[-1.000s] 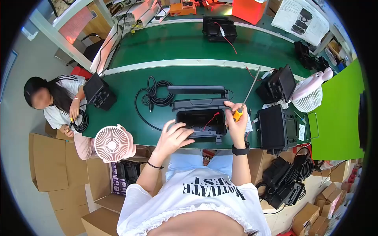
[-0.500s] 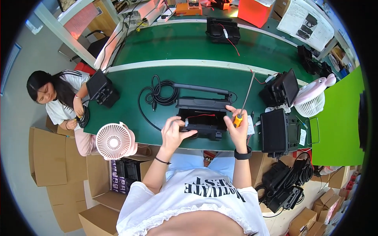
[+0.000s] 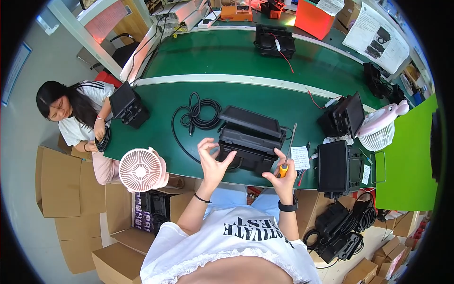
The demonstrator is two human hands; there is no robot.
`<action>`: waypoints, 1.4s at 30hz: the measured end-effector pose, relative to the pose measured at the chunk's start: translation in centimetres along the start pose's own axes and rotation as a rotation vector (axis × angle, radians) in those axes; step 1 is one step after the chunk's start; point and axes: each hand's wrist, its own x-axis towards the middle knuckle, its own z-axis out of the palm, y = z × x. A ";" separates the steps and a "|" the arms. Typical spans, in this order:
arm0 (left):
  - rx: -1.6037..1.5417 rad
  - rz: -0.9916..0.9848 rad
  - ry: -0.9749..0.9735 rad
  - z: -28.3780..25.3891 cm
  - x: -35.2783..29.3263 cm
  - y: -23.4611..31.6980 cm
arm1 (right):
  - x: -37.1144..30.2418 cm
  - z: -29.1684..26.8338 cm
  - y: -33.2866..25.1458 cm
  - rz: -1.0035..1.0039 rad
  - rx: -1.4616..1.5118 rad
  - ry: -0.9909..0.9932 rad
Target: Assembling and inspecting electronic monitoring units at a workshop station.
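Note:
A black plastic case (image 3: 250,150) sits in front of me near the table's front edge. Its flat lid panel (image 3: 249,120) slopes above the body, and the inside is hidden. My left hand (image 3: 212,163) grips the case's left end, thumb against the front face and fingers at the side. At the right end, my right hand (image 3: 282,182) has thumb and forefinger spread beside the case. A screwdriver (image 3: 283,169) with a yellow handle is tucked in that hand, its long shaft pointing away from me. A coiled black cable (image 3: 203,115) lies behind and left of the case.
More black cases (image 3: 333,165) stand at the right, past a paper slip (image 3: 300,157). A pink fan (image 3: 141,169) is at the front left, another (image 3: 377,134) at the right. Someone at the left handles a coiled cable (image 3: 102,140). Cardboard boxes (image 3: 120,262) stand below.
The case's lid has swung over toward me, covering the interior and red wire seen before. Both hands still sit at its ends, and the screwdriver stays in my right hand. The view shifted slightly.

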 end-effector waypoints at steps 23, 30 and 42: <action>-0.322 -0.125 -0.267 -0.7 2.9 0.0 | -0.4 1.4 1.0 -0.088 -0.137 0.101; -0.501 -0.195 -0.316 1.5 2.3 -1.2 | 0.3 2.8 0.6 -0.007 -0.087 0.229; -0.534 -0.309 -0.256 1.8 2.1 -1.0 | 2.9 1.7 -2.2 0.086 0.120 0.069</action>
